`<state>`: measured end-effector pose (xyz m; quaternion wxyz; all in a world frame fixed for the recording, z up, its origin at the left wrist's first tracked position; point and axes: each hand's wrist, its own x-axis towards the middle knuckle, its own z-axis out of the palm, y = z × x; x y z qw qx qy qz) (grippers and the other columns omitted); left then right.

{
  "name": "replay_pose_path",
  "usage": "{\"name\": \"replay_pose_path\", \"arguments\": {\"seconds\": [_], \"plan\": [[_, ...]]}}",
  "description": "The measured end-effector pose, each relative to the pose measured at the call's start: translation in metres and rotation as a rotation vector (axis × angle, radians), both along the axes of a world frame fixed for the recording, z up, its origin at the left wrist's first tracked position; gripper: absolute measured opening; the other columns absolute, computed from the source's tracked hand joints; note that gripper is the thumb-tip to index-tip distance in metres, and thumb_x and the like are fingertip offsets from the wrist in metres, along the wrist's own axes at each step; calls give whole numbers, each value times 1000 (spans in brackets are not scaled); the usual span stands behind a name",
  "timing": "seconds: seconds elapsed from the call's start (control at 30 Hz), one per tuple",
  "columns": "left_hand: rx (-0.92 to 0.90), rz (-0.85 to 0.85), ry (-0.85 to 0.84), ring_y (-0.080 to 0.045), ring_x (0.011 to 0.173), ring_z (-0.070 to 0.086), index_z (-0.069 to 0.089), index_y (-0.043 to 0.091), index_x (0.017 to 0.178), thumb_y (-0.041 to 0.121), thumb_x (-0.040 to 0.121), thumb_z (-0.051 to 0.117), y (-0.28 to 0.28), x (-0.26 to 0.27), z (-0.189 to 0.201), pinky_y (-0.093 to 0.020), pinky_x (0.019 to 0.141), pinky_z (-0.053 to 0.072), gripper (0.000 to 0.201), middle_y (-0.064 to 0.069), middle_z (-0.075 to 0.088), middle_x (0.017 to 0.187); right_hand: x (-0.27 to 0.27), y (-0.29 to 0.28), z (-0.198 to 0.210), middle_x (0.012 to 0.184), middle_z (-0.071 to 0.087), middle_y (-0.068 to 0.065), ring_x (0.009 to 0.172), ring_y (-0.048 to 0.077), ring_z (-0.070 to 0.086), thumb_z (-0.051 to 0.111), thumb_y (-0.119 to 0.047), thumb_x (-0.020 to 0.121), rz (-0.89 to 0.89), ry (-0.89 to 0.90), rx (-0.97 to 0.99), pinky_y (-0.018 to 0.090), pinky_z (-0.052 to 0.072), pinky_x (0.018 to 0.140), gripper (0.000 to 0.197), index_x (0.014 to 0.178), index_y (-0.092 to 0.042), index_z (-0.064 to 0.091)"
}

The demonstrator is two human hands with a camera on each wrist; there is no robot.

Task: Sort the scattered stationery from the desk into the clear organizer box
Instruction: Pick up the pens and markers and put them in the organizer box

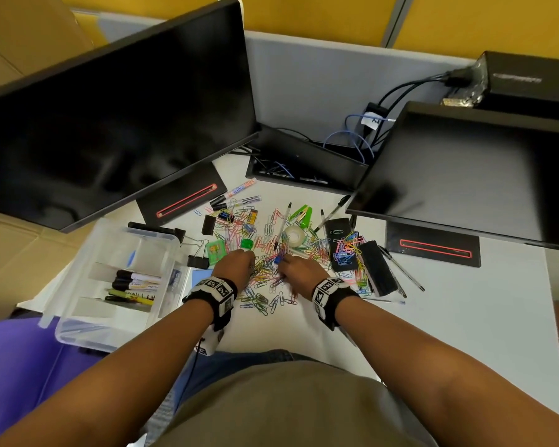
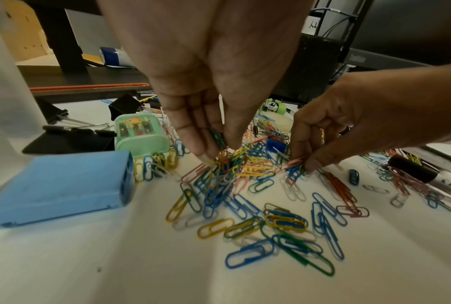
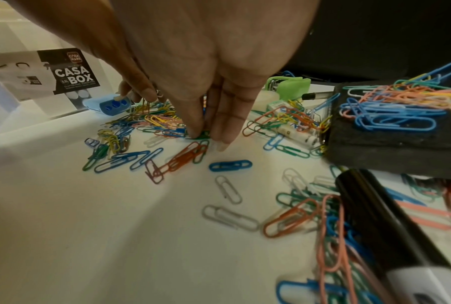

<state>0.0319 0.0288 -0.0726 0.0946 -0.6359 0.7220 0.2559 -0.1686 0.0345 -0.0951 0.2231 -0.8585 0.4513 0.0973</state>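
A heap of coloured paper clips [image 1: 267, 272] lies spread over the white desk. Both hands reach down into it, side by side. My left hand [image 1: 249, 264] pinches a small bunch of clips, and in the left wrist view a dark green clip [image 2: 218, 138] sits between its fingertips [image 2: 206, 153]. Just to the right, my right hand [image 1: 283, 264] pinches clips too: its fingertips [image 3: 223, 142] close on a green clip against the desk. The clear organizer box [image 1: 88, 337] stands to the left, with markers [image 1: 136, 285] in one compartment.
Pens, a tape roll [image 1: 293, 235], a green stapler [image 1: 302, 214], black erasers [image 1: 376, 267], binder clips [image 1: 197, 261] and a blue sharpener [image 2: 60, 187] lie around the heap. Two monitors [image 1: 117, 111] and a cable tray [image 1: 304, 162] stand behind.
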Motion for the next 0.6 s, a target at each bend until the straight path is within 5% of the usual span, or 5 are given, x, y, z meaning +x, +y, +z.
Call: {"name": "replay_pose_path", "arguments": {"seconds": [0.3,0.43,0.6], "plan": [[7,23,27,-28,90,61,65,10,101,10,92,53,-2,-1,2,-35,74,49,14,-11,64,101,4,-1,1,109,55,10,91,33,62,58,-10,91,-7,1,-15,38,52,62,16,106,-11,57],[13,5,2,-30,92,61,64,10,102,8,92,51,-3,-3,6,-35,74,48,17,-12,64,103,9,2,6,116,50,12,97,32,56,61,-24,89,37,-7,-1,34,40,59,29,114,-12,52],[17,-9,-24,-30,90,62,63,11,100,9,92,54,-5,-5,10,-36,75,51,13,-12,63,102,18,6,11,114,54,16,102,35,57,54,-14,95,54,46,-25,37,38,64,20,113,-5,57]]}}
